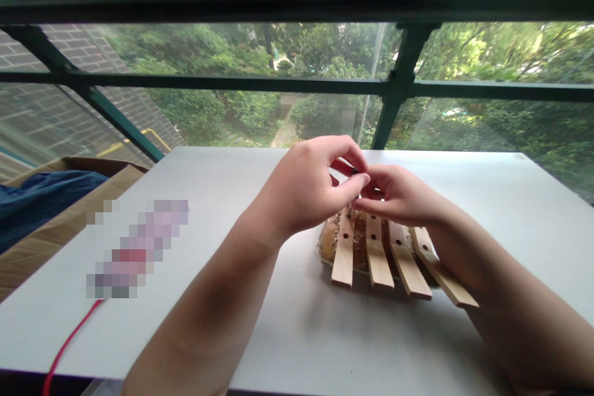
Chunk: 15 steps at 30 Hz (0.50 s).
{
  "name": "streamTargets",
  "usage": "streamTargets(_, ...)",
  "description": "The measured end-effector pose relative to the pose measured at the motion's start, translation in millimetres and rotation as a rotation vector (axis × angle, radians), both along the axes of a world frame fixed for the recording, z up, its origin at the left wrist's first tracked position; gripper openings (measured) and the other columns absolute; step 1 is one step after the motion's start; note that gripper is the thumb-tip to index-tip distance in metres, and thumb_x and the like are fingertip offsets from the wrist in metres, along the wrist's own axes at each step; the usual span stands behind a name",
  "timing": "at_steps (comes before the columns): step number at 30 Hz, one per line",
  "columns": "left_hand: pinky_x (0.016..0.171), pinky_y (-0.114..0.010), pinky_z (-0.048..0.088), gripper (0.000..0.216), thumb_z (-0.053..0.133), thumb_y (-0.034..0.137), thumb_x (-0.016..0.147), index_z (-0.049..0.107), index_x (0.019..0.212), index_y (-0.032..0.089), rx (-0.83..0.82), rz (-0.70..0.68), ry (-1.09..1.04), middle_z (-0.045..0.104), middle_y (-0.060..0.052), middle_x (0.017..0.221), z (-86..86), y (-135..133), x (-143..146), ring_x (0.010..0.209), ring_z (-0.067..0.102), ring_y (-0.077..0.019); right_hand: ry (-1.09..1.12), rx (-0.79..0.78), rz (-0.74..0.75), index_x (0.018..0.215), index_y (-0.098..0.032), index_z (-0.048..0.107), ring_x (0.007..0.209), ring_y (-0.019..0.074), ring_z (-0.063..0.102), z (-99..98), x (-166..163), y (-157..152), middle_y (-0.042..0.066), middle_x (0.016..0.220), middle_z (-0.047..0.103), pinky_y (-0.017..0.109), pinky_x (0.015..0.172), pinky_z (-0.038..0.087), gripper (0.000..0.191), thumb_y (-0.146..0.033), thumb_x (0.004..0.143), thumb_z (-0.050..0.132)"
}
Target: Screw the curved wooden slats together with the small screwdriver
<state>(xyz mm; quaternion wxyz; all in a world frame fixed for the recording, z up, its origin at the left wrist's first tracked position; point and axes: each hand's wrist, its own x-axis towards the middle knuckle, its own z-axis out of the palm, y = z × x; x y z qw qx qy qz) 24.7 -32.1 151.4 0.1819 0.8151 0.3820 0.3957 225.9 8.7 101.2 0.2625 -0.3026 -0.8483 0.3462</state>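
My left hand and my right hand meet fingertip to fingertip over the far middle of a white table. Both are closed in a pinch on a small dark part with a bit of red beside it; I cannot make out what it is. Right under the hands lie several flat wooden slats with small holes, fanned out side by side. Beneath the slats lies a clear bag of brownish stuff, partly hidden by them.
A red cord runs off the table's front left edge beside a blurred-out patch. A cardboard box holding blue cloth stands to the left. Green window bars and glass close off the far side.
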Motion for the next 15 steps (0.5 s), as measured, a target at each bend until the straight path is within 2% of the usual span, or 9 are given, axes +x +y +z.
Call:
streamTargets(6, 0.064, -0.023, 0.06, 0.013, 0.058, 0.017, 0.08, 0.067, 0.09, 0.019, -0.032, 0.0, -0.03, 0.072, -0.003, 0.095, -0.8, 2.0, -2.6, 0.084, 0.072, -0.0177, 0.006, -0.026, 0.048, 0.092, -0.017, 0.061, 0.065, 0.0113, 0.044, -1.4, 0.5, -0.3, -0.001, 0.074, 0.052, 0.025, 0.059, 0.036, 0.006, -0.019, 0.087, 0.057)
streamTargets(11, 0.068, -0.024, 0.061, 0.017, 0.055, 0.012, 0.078, 0.067, 0.09, 0.019, -0.028, -0.013, -0.045, 0.072, -0.003, 0.099, -4.5, 2.9, -0.8, 0.086, 0.071, -0.017, 0.008, -0.022, 0.015, 0.086, -0.017, 0.059, 0.06, 0.01, 0.039, -1.1, 0.8, 0.0, -0.004, 0.067, 0.045, 0.025, 0.055, 0.032, 0.007, -0.024, 0.088, 0.06)
streamTargets(15, 0.071, -0.024, 0.06, 0.019, 0.053, 0.011, 0.078, 0.067, 0.089, 0.018, 0.012, -0.001, -0.044, 0.071, -0.003, 0.1, -6.0, 3.3, 1.3, 0.087, 0.07, -0.0157, -0.006, 0.007, -0.01, 0.087, -0.017, 0.059, 0.061, 0.01, 0.041, -1.7, 0.7, 1.8, -0.004, 0.068, 0.046, 0.024, 0.054, 0.033, 0.01, -0.027, 0.086, 0.062)
